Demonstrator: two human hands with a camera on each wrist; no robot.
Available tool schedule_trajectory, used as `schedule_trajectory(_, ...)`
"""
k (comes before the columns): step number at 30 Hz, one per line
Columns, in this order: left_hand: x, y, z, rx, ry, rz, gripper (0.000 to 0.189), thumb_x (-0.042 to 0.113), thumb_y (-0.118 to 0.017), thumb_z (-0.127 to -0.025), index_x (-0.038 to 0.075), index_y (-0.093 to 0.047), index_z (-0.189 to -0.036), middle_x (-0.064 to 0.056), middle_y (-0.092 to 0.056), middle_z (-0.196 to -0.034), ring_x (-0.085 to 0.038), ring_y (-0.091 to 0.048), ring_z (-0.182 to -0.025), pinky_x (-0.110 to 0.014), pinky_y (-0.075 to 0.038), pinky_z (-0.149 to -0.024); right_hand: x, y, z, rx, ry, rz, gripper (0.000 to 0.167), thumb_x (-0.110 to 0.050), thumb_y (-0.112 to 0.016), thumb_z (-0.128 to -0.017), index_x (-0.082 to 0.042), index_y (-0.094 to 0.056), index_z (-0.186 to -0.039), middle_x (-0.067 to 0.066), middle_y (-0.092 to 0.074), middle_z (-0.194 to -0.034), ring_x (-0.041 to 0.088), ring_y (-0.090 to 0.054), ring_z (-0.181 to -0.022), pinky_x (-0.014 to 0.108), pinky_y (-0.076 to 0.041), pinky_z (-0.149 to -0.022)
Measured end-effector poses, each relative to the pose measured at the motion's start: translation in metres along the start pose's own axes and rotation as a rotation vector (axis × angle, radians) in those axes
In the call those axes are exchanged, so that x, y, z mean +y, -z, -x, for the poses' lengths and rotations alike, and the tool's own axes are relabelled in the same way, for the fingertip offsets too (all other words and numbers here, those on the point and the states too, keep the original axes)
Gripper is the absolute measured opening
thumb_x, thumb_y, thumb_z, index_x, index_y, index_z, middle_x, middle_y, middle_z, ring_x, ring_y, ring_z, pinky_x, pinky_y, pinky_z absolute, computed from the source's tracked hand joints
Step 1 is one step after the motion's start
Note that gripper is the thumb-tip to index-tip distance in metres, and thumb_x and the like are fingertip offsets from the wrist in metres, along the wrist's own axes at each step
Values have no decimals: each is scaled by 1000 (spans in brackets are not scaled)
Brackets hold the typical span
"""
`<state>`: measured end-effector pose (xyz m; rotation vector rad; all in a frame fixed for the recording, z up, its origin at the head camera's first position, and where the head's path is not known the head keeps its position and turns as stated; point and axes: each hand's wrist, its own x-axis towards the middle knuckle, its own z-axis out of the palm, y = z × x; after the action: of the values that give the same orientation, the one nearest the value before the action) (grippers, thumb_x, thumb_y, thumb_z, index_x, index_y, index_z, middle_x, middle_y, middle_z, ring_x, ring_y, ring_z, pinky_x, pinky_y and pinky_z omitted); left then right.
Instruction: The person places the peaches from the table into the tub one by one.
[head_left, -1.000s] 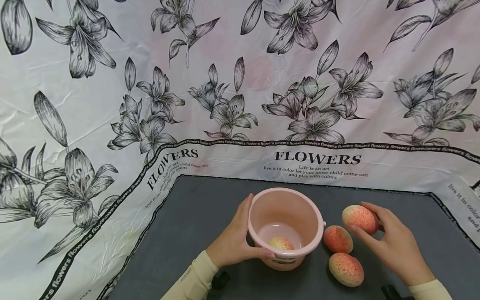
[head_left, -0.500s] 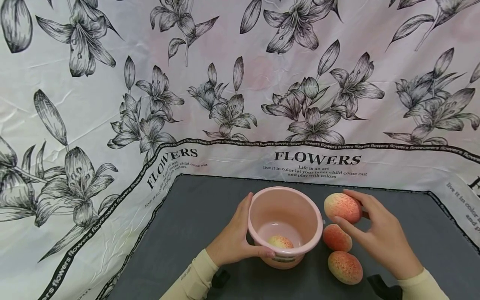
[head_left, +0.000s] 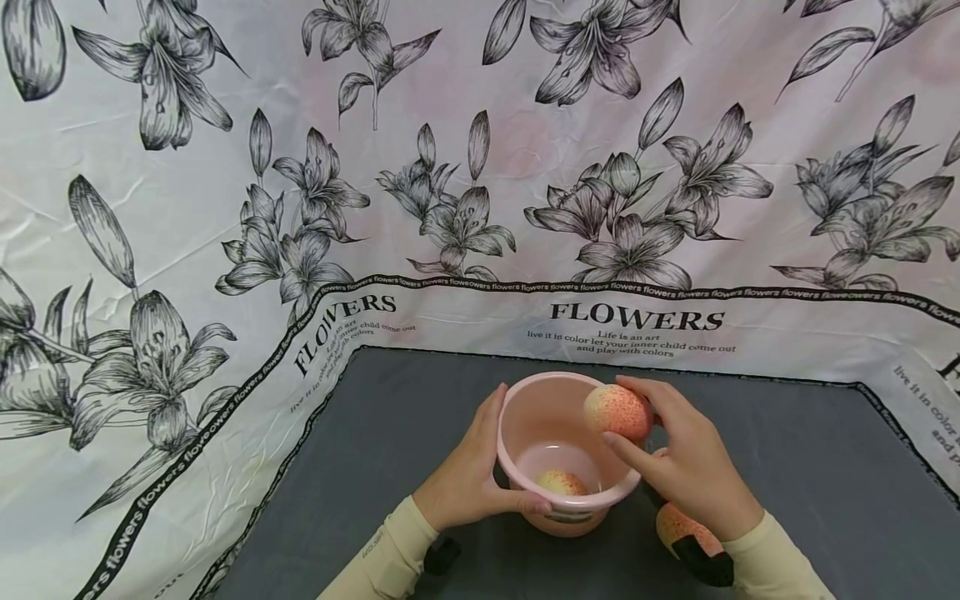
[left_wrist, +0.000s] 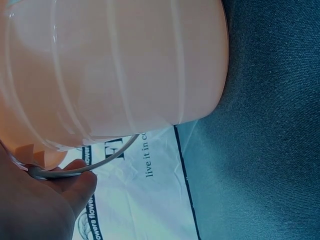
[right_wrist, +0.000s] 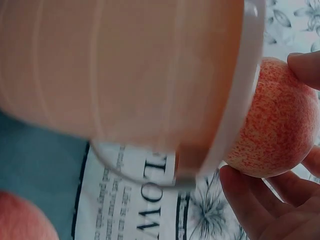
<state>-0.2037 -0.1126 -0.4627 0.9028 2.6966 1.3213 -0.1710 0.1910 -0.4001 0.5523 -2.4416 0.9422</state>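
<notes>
My left hand [head_left: 465,487] grips the pink bucket [head_left: 536,421] by its left side, thumb over the front of the rim. One yellow-red peach [head_left: 561,482] lies on the bucket's bottom. Over the right part of the rim, my right hand [head_left: 693,458] holds a second speckled peach [head_left: 617,412] between thumb and fingers. The right wrist view has this peach [right_wrist: 280,120] level with the rim, partly behind it. On the table, another peach [head_left: 678,527] sits right of the bucket, partly covered by the right wrist. A further peach there is almost wholly hidden behind the right hand.
The dark grey table [head_left: 420,400] is bordered by a white floral cloth [head_left: 450,321] that rises behind it. A thin grey handle [left_wrist: 112,157] hangs along the bucket's side. Black straps [head_left: 701,562] are on the wrists.
My right hand has carried its peach leftward, from beside the bucket to over its rim. The left hand and the bucket have stayed in place.
</notes>
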Motion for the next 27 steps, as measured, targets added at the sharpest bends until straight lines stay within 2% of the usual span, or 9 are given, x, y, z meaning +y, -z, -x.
schedule_trajectory(2,0,1,1,1,-3,-2,147,60,-95,-76,37,13,-172,-4,-2,-183,-24,-18,-168,-61,-38,-126,-5,-6,-2,-1,16,-4,72,-25,-93,-88,-17,-60,-151,3,-67,-136,7,-64,-101,26,-60,-72)
schedule_trajectory(4,0,1,1,0,-7,-7,147,60,-95,-76,36,13,-172,-3,-2,-183,-25,-18,-168,-61,-38,-127,-9,-12,-4,5,34,8,71,-25,-94,-87,-16,-61,-150,1,-68,-136,7,-64,-106,27,-61,-80)
schedule_trajectory(8,-1,2,1,-3,-8,-7,147,60,-95,-76,36,14,-172,-3,-1,-183,-25,-18,-168,-61,-38,-127,-17,-23,-8,-6,48,-15,70,-28,-94,-88,-20,-62,-150,-4,-68,-137,8,-65,-114,30,-61,-88)
schedule_trajectory(13,-2,2,2,-6,-21,-13,147,61,-94,-77,34,14,-172,-3,-2,-183,-27,-24,-166,-61,-41,-124,-25,-37,-10,-39,80,-59,75,-30,-94,-88,-27,-58,-154,-6,-65,-141,6,-64,-118,32,-62,-92)
schedule_trajectory(22,-1,3,1,-9,-24,-11,147,60,-94,-78,34,15,-172,-2,0,-183,-28,-23,-166,-61,-41,-124,-30,-50,-19,-58,165,-108,70,-25,-92,-89,-26,-59,-152,0,-64,-149,11,-60,-130,28,-57,-101)
schedule_trajectory(27,-1,3,1,-6,-26,-19,147,63,-93,-78,32,15,-173,-3,-1,-183,-30,-23,-166,-62,-42,-124,-29,-53,-19,-67,151,-101,69,-25,-92,-89,-25,-59,-150,-4,-63,-148,9,-61,-128,26,-58,-99)
